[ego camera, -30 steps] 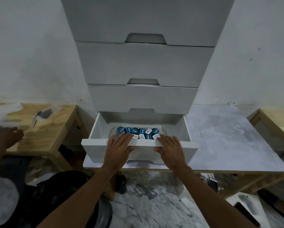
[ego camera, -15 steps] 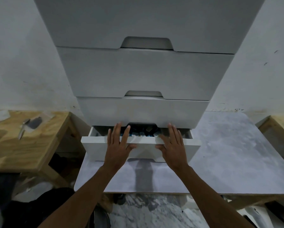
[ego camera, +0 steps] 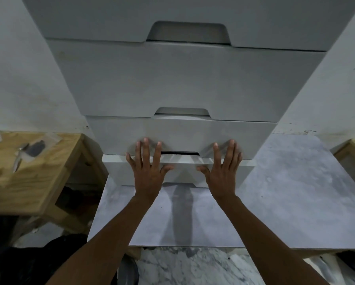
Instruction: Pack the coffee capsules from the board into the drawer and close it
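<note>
**Head view**

1. The lowest drawer (ego camera: 182, 173) of a grey drawer unit (ego camera: 182, 79) is almost fully in. Its front stands slightly proud of the drawer front above. A narrow dark slit (ego camera: 179, 153) shows along its top edge, and the drawer's contents are hidden.
2. The left hand (ego camera: 146, 171) lies flat on the left part of the drawer front. Its fingers are straight and spread, and it grasps nothing.
3. The right hand (ego camera: 223, 171) lies flat on the right part in the same way, also grasping nothing.
4. The fingertips of both hands reach up over the front of the drawer above and are blurred there.
5. The unit stands on a grey marbled surface (ego camera: 295, 192).
6. A wooden surface (ego camera: 28, 188) stands to the left, apart from the unit. It carries small items too blurred to identify.
</note>
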